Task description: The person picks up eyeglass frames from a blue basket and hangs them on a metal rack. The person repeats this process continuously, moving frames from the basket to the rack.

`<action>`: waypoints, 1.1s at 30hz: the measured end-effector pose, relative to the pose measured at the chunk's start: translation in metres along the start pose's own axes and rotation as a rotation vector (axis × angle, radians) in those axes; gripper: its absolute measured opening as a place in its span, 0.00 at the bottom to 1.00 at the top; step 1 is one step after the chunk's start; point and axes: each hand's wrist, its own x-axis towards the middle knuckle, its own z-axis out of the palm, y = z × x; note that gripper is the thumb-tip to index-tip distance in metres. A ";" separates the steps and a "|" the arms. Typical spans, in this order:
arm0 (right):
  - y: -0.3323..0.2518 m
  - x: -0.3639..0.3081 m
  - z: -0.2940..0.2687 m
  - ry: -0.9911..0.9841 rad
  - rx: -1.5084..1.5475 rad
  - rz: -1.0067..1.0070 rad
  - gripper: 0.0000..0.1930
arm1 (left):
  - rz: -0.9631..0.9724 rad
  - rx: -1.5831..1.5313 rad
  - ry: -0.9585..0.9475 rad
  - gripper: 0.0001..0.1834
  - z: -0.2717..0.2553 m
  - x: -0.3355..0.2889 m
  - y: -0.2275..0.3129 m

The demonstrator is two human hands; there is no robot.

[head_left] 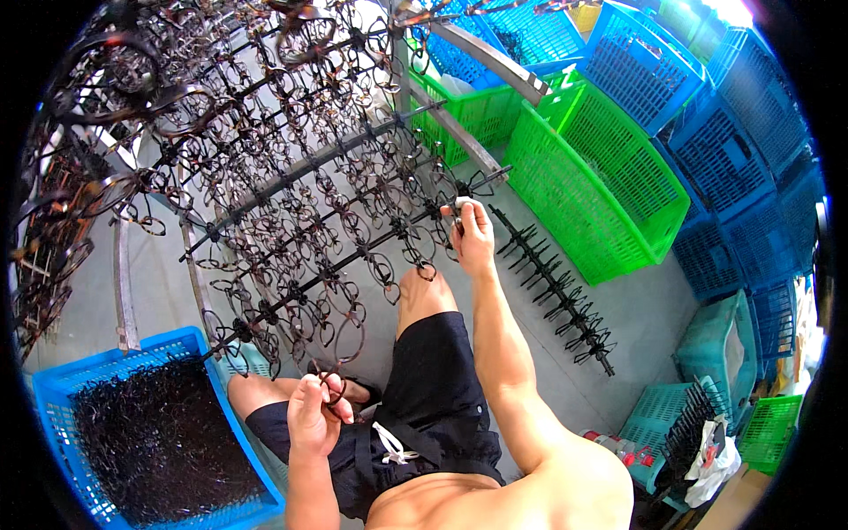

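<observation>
Near my lap, my left hand point(316, 415) is closed on a dark brown ring-shaped piece point(334, 387), which hangs close below the front rod. My right hand point(473, 237) reaches up to the right part of that black rod point(353, 256), its fingers pinched together beside the hanging loops. A small pale thing point(465, 202) shows at those fingertips; what exactly they grip is hidden. Many glossy, tortoiseshell-brown loops point(349, 314) dangle in clusters along the rod, and more rods of them fill the rack behind.
On the lower left stands a blue crate point(243, 442) full of thin black pieces. A spiky black rod point(556, 287) lies on the floor at right, near a green crate point(609, 208). Stacked blue crates point(724, 168) line the right. Metal rack bars point(481, 62) jut out overhead.
</observation>
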 end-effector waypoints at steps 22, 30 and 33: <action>-0.041 0.000 0.031 0.171 -0.408 0.057 0.12 | 0.038 0.115 0.024 0.13 0.019 0.022 -0.004; -0.063 -0.031 0.026 0.344 -1.248 -0.491 0.16 | -0.006 0.102 -0.099 0.12 0.043 0.037 -0.017; -0.073 -0.104 0.065 -0.105 -0.577 -0.123 0.14 | 0.022 0.158 -0.097 0.11 0.060 0.046 -0.031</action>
